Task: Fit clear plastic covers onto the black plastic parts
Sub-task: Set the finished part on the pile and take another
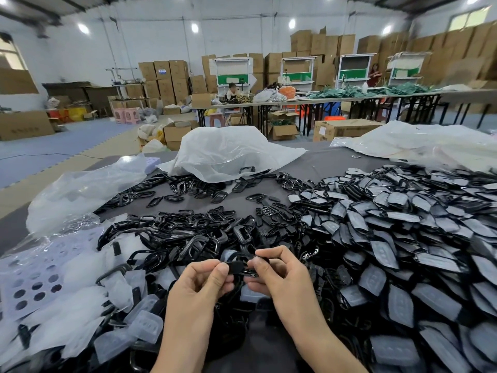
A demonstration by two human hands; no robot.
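Black plastic part (238,267) between left hand (204,285) and right hand (279,275)

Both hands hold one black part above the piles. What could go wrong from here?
The left hand and right hand pinch the small black plastic part by fingertips only; it could slip into the loose pile of black plastic frames below and get lost.
The heap of covered black parts on the right meets that pile, so finished and unfinished pieces might mix.
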